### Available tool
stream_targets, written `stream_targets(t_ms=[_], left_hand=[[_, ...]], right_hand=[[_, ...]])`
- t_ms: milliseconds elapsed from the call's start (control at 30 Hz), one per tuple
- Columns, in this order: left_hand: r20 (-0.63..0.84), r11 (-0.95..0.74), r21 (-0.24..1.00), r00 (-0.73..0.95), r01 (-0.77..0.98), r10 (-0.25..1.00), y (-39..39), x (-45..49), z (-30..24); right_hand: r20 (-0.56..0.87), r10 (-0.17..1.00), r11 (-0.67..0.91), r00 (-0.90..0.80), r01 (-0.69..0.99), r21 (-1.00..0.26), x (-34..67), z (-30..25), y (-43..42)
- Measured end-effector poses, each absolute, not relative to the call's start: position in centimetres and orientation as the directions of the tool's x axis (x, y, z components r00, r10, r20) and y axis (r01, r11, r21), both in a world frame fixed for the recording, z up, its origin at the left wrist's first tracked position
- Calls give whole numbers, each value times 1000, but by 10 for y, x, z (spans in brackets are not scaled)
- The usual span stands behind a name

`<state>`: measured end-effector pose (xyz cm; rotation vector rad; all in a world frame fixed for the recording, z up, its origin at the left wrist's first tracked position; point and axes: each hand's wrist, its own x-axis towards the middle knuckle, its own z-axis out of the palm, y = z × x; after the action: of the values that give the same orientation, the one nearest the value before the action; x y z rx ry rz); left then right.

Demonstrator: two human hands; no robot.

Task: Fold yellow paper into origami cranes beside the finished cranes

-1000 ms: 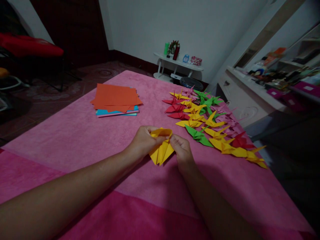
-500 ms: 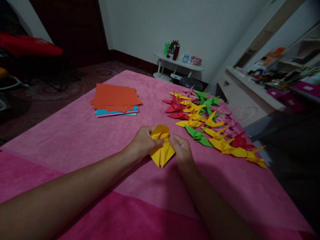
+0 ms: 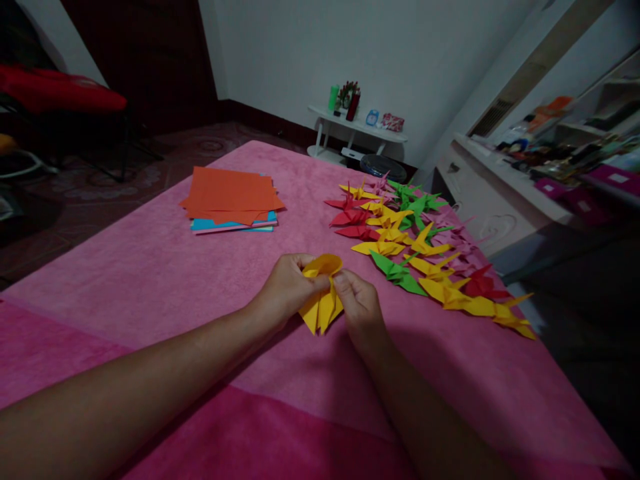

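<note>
A partly folded piece of yellow origami paper (image 3: 319, 312) is held between my two hands over the pink-covered table. My left hand (image 3: 291, 285) grips its left side, with the thumb lying across the middle of the folds. On the right edge, my right hand (image 3: 361, 300) pinches the paper between thumb and fingers. The top flap is curved, and two split points face toward me. My fingers behind the paper are hidden. To the right of my hands lie several folded paper cranes, among them a green crane (image 3: 397, 272) and a yellow crane (image 3: 444, 291).
A stack of orange paper sheets (image 3: 233, 190), with blue and pink ones beneath, lies at the back left of the pink cloth (image 3: 165, 280). A white shelf (image 3: 357, 125) stands by the wall. At right is a cluttered dresser (image 3: 500, 180).
My left thumb has pushed further across the folds, and my right hand has moved slightly left. The paper's right side is drawn in, making it narrower. The cranes and the stack stay put.
</note>
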<state>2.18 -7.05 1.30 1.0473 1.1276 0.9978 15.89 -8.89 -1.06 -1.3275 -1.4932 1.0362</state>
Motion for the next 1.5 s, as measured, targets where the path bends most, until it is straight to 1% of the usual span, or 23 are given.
stream_targets(t_ms=[167,267,433,533,667,733,833,933,1067,1133,1200,1233,1300,1400,1433,1500], left_hand=[[-221,232,970,137,-67,966,-71,22,15],[-241,257,963,168,-81,956,-70,21,16],[-273,300,947,201,-116,941,-69,19,14],[-275,306,942,205,-137,939,-69,19,13],[-278,314,937,218,-151,936,-67,18,14],[-251,285,947,213,-147,944,-64,17,15],[-163,191,973,198,-130,966,-58,12,16],[-143,157,986,200,-54,969,-53,6,16],[-222,206,975,291,87,931,-47,-1,13],[-260,214,963,348,165,901,-45,-4,11],[-257,164,949,360,269,897,-46,-6,8],[-236,113,934,348,339,907,-46,-6,7],[-160,-16,869,310,495,937,-48,-7,6],[-76,-128,734,268,667,961,-51,-8,9],[-63,-141,704,260,696,964,-52,-8,10],[-54,-150,672,251,725,967,-53,-7,12]], right_hand=[[117,993,117,-21,335,-935,159,-16,-88],[143,990,135,-6,368,-920,159,-20,-87],[144,990,135,-9,405,-904,159,-16,-88],[133,991,126,-12,410,-903,159,-10,-89],[118,993,120,-27,376,-919,159,-10,-88],[97,995,103,-34,348,-932,159,-13,-86],[57,997,68,-43,313,-947,159,-18,-84],[20,995,49,-101,294,-955,161,-17,-82],[-64,959,20,-275,290,-957,171,-3,-76],[-114,940,11,-321,364,-931,176,3,-73],[-118,950,41,-289,489,-871,180,5,-71],[-97,961,64,-260,549,-833,180,5,-71],[4,978,135,-208,621,-772,180,4,-72],[201,959,282,-201,610,-741,175,8,-79],[218,951,308,-220,605,-734,172,11,-82],[211,947,320,-243,653,-686,167,18,-88]])
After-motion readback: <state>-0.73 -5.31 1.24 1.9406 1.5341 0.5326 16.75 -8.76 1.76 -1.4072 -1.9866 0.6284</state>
